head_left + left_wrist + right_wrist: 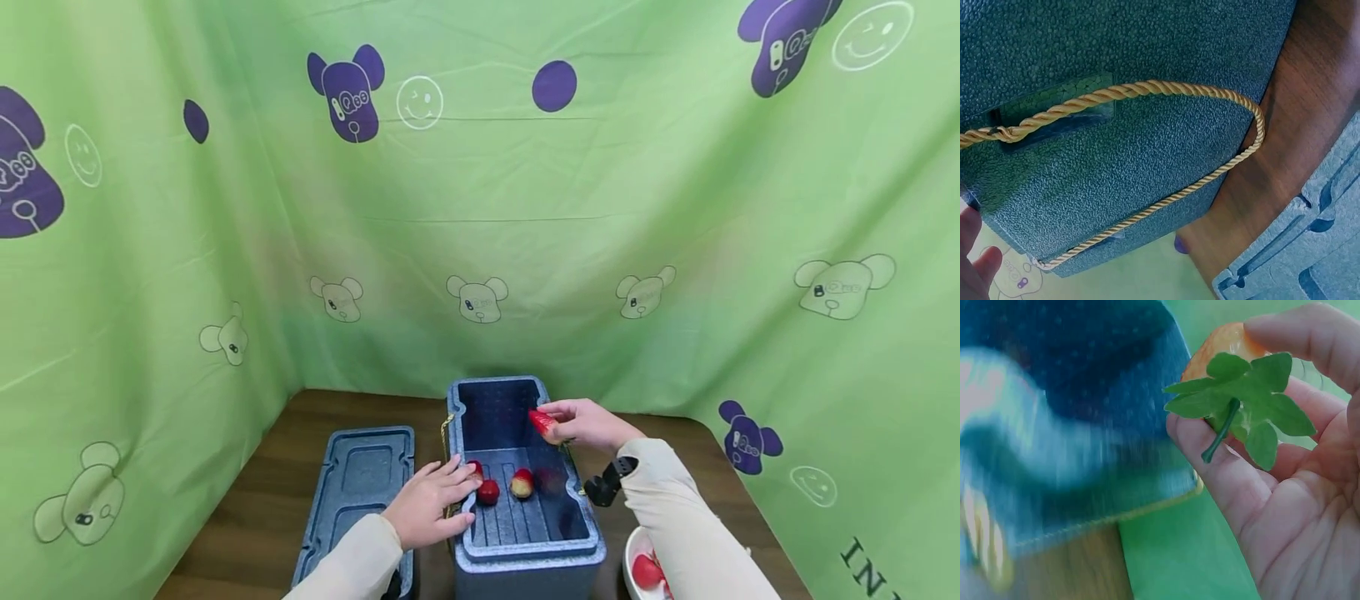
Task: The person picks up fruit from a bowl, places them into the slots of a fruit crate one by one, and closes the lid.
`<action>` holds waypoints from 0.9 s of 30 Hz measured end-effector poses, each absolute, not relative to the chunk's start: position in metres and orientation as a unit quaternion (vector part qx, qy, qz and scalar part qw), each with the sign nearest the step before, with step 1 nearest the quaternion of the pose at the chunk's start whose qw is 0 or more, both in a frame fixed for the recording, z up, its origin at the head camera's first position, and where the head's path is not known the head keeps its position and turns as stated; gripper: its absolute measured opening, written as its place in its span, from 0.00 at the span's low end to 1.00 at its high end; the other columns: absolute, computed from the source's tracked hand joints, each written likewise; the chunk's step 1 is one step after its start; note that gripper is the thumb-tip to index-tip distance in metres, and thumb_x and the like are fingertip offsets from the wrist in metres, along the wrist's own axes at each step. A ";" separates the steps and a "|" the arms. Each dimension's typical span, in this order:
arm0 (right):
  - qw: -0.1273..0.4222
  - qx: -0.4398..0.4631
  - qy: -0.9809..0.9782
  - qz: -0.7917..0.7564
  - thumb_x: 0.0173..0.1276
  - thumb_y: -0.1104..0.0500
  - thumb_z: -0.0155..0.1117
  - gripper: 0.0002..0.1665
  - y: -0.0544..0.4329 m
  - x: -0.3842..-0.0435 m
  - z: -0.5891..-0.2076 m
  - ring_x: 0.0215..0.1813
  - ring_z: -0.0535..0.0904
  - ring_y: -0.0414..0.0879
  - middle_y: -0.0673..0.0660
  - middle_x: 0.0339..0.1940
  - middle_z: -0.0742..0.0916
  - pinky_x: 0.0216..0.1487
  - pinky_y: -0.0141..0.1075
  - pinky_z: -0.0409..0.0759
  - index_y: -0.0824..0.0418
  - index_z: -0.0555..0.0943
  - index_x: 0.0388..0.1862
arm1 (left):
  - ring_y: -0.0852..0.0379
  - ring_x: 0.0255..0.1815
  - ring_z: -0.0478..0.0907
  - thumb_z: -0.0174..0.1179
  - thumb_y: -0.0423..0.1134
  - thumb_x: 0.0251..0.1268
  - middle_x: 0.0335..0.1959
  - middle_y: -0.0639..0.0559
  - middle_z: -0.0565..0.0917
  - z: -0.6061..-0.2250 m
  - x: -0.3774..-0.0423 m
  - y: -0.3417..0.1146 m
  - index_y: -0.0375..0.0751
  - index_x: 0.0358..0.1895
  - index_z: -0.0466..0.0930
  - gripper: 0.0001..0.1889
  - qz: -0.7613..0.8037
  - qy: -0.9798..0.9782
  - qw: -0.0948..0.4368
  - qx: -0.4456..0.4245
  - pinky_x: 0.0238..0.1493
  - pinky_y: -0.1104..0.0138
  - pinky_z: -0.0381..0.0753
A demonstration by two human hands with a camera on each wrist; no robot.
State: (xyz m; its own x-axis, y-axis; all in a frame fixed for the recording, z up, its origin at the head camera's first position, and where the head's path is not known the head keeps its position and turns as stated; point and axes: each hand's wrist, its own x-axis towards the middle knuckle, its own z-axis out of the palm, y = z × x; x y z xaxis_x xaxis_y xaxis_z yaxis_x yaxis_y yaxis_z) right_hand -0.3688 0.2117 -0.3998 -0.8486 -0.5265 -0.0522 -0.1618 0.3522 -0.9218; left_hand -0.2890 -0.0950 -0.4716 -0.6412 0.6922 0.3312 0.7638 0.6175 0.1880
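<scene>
My right hand (588, 423) pinches a red strawberry (542, 422) over the right side of a blue foam box (536, 550). In the right wrist view the strawberry's green leafy cap (1250, 400) and stem face the camera, with thumb and fingers around its pale end. On the left rim of the box rests my left hand (433, 504), its fingers spread and fairly straight. Inside lie a dark red round fruit (488, 492), a red and yellow fruit (522, 483) and another red one (475, 468), partly behind my left fingertips.
The blue lid (367, 471) lies on the wooden table (247, 500) left of the box. A twisted gold cord (1166, 87) hangs along the box's side. A white bowl (632, 560) of red fruit (647, 572) stands at the right, partly under my right sleeve. Green printed cloth (480, 192) encloses the table.
</scene>
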 end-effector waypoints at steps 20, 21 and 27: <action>0.198 -0.194 0.840 -0.466 0.55 0.67 0.61 0.30 0.138 -0.376 -0.416 0.34 0.78 0.43 0.61 0.43 0.84 0.36 0.37 0.80 0.78 0.73 0.58 | 0.47 0.68 0.67 0.51 0.52 0.69 0.64 0.50 0.74 -0.472 -0.292 -0.096 0.43 0.62 0.77 0.25 -0.175 -0.888 0.106 -0.413 0.60 0.46 0.68; 0.198 -0.192 0.842 -0.463 0.54 0.67 0.61 0.30 0.137 -0.375 -0.420 0.34 0.78 0.43 0.61 0.42 0.84 0.35 0.36 0.80 0.77 0.74 0.57 | 0.47 0.68 0.67 0.50 0.52 0.69 0.64 0.49 0.74 -0.472 -0.291 -0.096 0.43 0.62 0.77 0.25 -0.176 -0.887 0.102 -0.415 0.60 0.46 0.68; 0.198 -0.202 0.847 -0.450 0.52 0.67 0.61 0.28 0.128 -0.372 -0.439 0.30 0.76 0.41 0.61 0.42 0.85 0.32 0.33 0.78 0.77 0.76 0.54 | 0.49 0.70 0.64 0.49 0.53 0.70 0.66 0.51 0.72 -0.468 -0.287 -0.095 0.44 0.63 0.76 0.25 -0.182 -0.895 0.069 -0.401 0.63 0.46 0.65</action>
State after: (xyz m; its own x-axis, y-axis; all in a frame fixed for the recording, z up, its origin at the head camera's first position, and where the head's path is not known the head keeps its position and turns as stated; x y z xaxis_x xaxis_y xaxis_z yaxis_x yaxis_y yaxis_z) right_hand -0.3721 0.1277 -0.4389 -0.8401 -0.5201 -0.1538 -0.1642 0.5142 -0.8418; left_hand -0.2866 -0.0952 -0.4680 -0.6685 0.6932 0.2693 0.7434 0.6122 0.2696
